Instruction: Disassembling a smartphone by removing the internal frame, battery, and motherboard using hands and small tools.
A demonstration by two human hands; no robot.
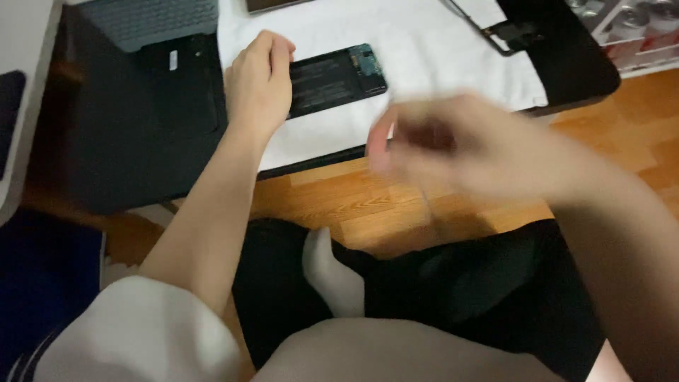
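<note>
Black and thin, the opened phone (338, 79) lay flat on the white cloth (424, 64) over the counter, circuit board bare at its far end. Your left hand (258, 83), loosely curled, rested at its near end. Your right hand (453, 145) was blurred; I couldn't tell its grip. It looked light, stiff, fragile: best held by the long edges.

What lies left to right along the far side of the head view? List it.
Black case → left hand, resting at the left end of the opened phone → opened phone on the white cloth → black mat. The blurred right hand sits nearer, so it is left out.
</note>
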